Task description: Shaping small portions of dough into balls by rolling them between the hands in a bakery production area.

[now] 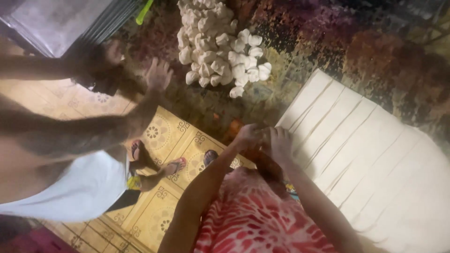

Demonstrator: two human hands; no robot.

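While both arms reach forward, left hand (247, 136) and right hand (279, 140) sit together, touching, at the near edge of the white slab cut into strips (375, 154). Blur hides whether the fingers pinch anything. Pile of white dough lumps (218, 44) lies beyond, well apart. Another person's hand (158, 75) reaches toward that pile, open. Yellow patterned floor tiles (159, 136) below.
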